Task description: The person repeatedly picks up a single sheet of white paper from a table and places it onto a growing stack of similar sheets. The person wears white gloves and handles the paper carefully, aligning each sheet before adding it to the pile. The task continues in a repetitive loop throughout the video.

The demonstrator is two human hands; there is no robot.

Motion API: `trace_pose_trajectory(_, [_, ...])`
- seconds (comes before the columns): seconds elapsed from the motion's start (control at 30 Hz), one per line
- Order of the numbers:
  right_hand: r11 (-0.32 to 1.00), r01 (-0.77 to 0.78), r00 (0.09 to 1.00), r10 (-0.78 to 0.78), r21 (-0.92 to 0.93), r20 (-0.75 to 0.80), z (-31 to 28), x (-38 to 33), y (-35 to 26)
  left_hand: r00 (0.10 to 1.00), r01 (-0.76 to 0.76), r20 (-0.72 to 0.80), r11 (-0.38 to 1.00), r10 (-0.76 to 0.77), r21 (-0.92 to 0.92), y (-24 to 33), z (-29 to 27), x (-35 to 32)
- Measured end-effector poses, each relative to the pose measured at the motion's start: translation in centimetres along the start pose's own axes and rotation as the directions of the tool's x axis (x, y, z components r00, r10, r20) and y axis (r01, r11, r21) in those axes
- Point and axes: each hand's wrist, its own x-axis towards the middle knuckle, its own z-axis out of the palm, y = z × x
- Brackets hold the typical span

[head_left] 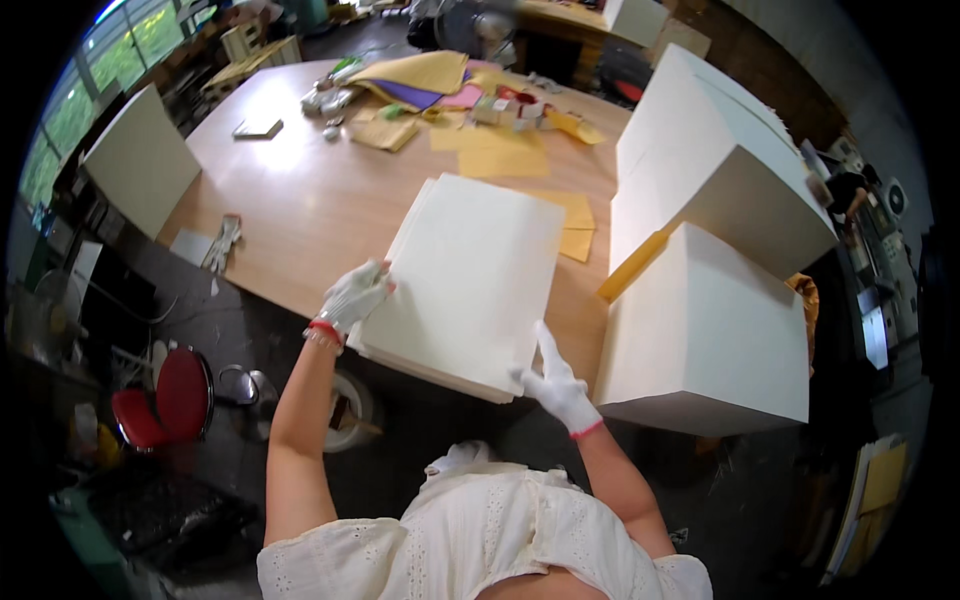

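A thick stack of large white sheets [465, 285] lies at the table's near edge, its layers slightly uneven along the left side. My left hand [355, 297], in a white knit glove with a red cuff, is at the stack's left edge. Its fingers are curled, closed on that edge. At the near right corner is my right hand [560, 388], gloved the same way. Its fingers are stretched out and apart, one pointing up along the stack's right edge. The undersides of the sheets are hidden.
Tall white stacked blocks [690, 330] stand right of the sheets, with a larger white block [715, 170] behind. Yellow papers [500, 150] and mixed small items cover the table's far part. A loose glove [225, 243] lies at left. A red chair [170, 395] stands below left.
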Motion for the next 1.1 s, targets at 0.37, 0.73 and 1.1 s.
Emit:
trace_pose_trajectory(0.37, [0.877, 0.262, 0.956, -0.293, -0.403, -0.018, 3.2, -3.2, -1.3, 0.873, -0.442, -0.334, 0.866, 0.356, -0.234, -13.0, 4.9, -6.3])
trace_pose_trajectory(0.73, [0.88, 0.288, 0.93, -0.351, -0.377, -0.111, 4.4, -3.1, -0.6, 0.949, -0.28, -0.191, 0.951, 0.253, -0.13, -10.5, 2.0, -5.7])
trace_pose_trajectory(1.1, [0.859, 0.314, 0.925, -0.373, -0.405, -0.074, 4.1, -3.0, -0.2, 0.864, -0.473, -0.306, 0.854, 0.401, -0.215, -12.2, 3.4, -5.7])
